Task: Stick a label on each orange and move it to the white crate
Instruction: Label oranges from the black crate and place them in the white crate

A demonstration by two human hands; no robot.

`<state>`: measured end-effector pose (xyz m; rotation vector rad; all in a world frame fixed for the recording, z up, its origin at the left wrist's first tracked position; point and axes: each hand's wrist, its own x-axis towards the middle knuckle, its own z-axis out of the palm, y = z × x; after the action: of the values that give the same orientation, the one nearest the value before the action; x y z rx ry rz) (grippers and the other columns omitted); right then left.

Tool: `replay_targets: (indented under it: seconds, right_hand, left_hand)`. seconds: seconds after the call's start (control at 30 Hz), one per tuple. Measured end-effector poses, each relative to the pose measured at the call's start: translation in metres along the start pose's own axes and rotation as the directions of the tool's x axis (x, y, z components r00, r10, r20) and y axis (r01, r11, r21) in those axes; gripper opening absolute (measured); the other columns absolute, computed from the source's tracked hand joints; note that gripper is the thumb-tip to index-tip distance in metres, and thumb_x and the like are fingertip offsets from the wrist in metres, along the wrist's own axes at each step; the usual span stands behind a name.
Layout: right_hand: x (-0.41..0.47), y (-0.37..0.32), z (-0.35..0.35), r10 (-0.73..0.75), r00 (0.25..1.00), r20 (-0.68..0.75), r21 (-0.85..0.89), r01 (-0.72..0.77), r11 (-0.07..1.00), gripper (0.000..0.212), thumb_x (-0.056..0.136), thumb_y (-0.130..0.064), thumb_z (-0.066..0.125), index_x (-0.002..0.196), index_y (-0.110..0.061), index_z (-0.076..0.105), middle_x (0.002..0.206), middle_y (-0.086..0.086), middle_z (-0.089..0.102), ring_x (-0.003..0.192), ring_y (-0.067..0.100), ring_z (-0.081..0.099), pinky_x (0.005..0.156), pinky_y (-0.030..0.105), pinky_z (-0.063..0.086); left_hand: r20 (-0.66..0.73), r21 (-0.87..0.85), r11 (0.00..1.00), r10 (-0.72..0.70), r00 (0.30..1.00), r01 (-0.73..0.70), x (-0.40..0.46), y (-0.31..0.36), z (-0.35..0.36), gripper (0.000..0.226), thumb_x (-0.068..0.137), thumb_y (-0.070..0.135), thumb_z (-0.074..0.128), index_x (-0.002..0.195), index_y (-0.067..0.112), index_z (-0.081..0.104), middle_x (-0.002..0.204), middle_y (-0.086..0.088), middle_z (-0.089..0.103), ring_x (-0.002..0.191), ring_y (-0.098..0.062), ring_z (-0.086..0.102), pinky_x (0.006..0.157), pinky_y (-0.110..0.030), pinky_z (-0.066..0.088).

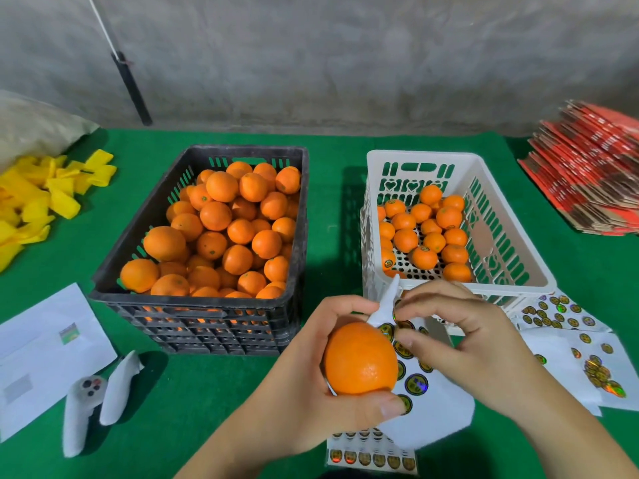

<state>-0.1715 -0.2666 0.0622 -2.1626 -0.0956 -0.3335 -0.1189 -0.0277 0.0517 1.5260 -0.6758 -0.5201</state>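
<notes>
— Orange skin, waxy and pebbled: that is what the label has to bite on. So how should this step go?

— Left hand (311, 368) cups the orange (360, 358), fingers curled round it, and also seems to trap the top of the label sheet (427, 402) against the fruit. Right hand (460, 337) has thumb and forefinger pinched at the sheet's upper edge, on what looks like one round label (397, 314) (the pinch is small and partly hidden, so I can't say it is free of the backing).

— And doing it well?

— Peel slowly from the label's rim so it doesn't fold onto itself. Lay it on a smooth, rounded patch of the orange facing up, then press from the middle outward with the thumb.

— Where does the fruit go after?

— Into the white crate (518, 267), just beyond the hands on the right, already holding a layer of labelled oranges. The black crate (207, 305) on the left holds the unlabelled pile. I'd set it down gently, label uppermost, in the open right-hand side of the crate.
</notes>
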Motion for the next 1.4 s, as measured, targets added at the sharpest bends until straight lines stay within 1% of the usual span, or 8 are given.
replay_targets:
  seconds: [0.2, 0.47, 0.6, 0.77, 0.97, 1.17, 1.27, 1.4]
  right_hand:
    - [0.001, -0.008, 0.006, -0.122, 0.988, -0.098, -0.128, 0.109, 0.986, 0.006, 0.086, -0.019, 0.081, 0.090, -0.023, 0.082, 0.100, -0.011, 0.073, 0.101, 0.021, 0.066, 0.089, 0.028, 0.048]
    - [0.004, -0.009, 0.008, 0.039, 0.989, -0.141, 0.051, -0.032, 0.998, 0.022, 0.088, 0.000, 0.077, 0.081, -0.020, 0.080, 0.095, -0.011, 0.073, 0.098, 0.017, 0.069, 0.088, 0.032, 0.051]
    - [0.003, -0.015, 0.007, -0.044, 0.993, -0.108, -0.049, 0.039, 0.998, 0.010, 0.084, -0.025, 0.083, 0.094, -0.028, 0.080, 0.102, -0.013, 0.071, 0.105, 0.015, 0.066, 0.092, 0.020, 0.046]
    - [0.005, -0.016, 0.010, -0.224, 0.965, -0.139, -0.271, 0.181, 0.945, 0.008, 0.085, -0.015, 0.077, 0.089, -0.010, 0.083, 0.096, -0.003, 0.071, 0.093, 0.025, 0.065, 0.083, 0.033, 0.048]
    - [0.008, -0.013, 0.007, -0.073, 0.982, -0.176, -0.035, 0.068, 0.997, 0.020, 0.088, 0.005, 0.077, 0.079, -0.012, 0.078, 0.093, -0.007, 0.070, 0.092, 0.017, 0.068, 0.083, 0.029, 0.050]
    - [0.007, -0.032, -0.002, -0.231, 0.848, -0.477, -0.218, 0.140, 0.966, 0.014, 0.095, -0.004, 0.070, 0.093, -0.017, 0.075, 0.096, 0.009, 0.065, 0.095, 0.005, 0.062, 0.084, 0.015, 0.044]
    - [-0.005, -0.041, 0.005, -0.454, 0.860, -0.232, -0.377, 0.351, 0.857, 0.016, 0.100, -0.016, 0.066, 0.103, -0.007, 0.079, 0.107, 0.008, 0.065, 0.102, 0.015, 0.064, 0.087, 0.026, 0.049]
    - [-0.011, -0.037, 0.011, -0.446, 0.895, -0.007, -0.292, 0.425, 0.857, 0.028, 0.107, -0.025, 0.059, 0.119, -0.008, 0.078, 0.117, 0.005, 0.065, 0.103, 0.023, 0.066, 0.080, 0.037, 0.053]
  left_hand:
    - [-0.011, 0.021, 1.000, 0.020, 1.000, -0.020, 0.001, 0.002, 0.002, 0.090, 0.074, 0.045, 0.092, 0.148, 0.037, 0.042, 0.131, 0.011, 0.057, 0.112, -0.023, 0.068, 0.079, -0.028, 0.060]
    - [-0.016, -0.014, 0.999, 0.034, 0.999, -0.034, 0.002, 0.002, 0.003, 0.092, 0.073, 0.047, 0.092, 0.149, 0.034, 0.041, 0.135, 0.006, 0.057, 0.117, -0.028, 0.066, 0.081, -0.033, 0.061]
    - [-0.030, -0.029, 0.999, 0.045, 0.999, -0.046, 0.001, 0.003, 0.002, 0.091, 0.074, 0.043, 0.092, 0.149, 0.035, 0.041, 0.133, 0.009, 0.057, 0.115, -0.025, 0.067, 0.079, -0.029, 0.060]
    - [-0.005, 0.021, 0.997, 0.076, 0.997, -0.076, 0.002, 0.006, 0.002, 0.091, 0.074, 0.040, 0.092, 0.148, 0.037, 0.040, 0.133, 0.010, 0.059, 0.114, -0.021, 0.068, 0.080, -0.025, 0.060]
    - [0.015, -0.042, 0.993, 0.113, 0.993, -0.113, 0.002, 0.010, 0.002, 0.087, 0.078, 0.020, 0.091, 0.147, 0.035, 0.041, 0.135, 0.010, 0.058, 0.118, -0.020, 0.067, 0.082, -0.023, 0.059]
    - [-0.021, -0.043, 0.995, 0.090, 0.996, -0.090, 0.006, 0.010, 0.005, 0.085, 0.079, 0.019, 0.090, 0.146, 0.037, 0.040, 0.132, 0.018, 0.059, 0.113, -0.014, 0.069, 0.080, -0.021, 0.059]
    - [-0.013, -0.077, 0.996, 0.036, 0.999, -0.037, 0.009, 0.009, 0.006, 0.095, 0.077, 0.026, 0.093, 0.149, 0.043, 0.033, 0.129, 0.015, 0.060, 0.109, -0.020, 0.071, 0.081, -0.029, 0.060]
    - [-0.013, -0.138, 0.990, 0.013, 1.000, -0.015, 0.013, 0.009, 0.007, 0.093, 0.074, 0.027, 0.092, 0.147, 0.041, 0.036, 0.130, 0.006, 0.060, 0.112, -0.026, 0.069, 0.086, -0.032, 0.059]
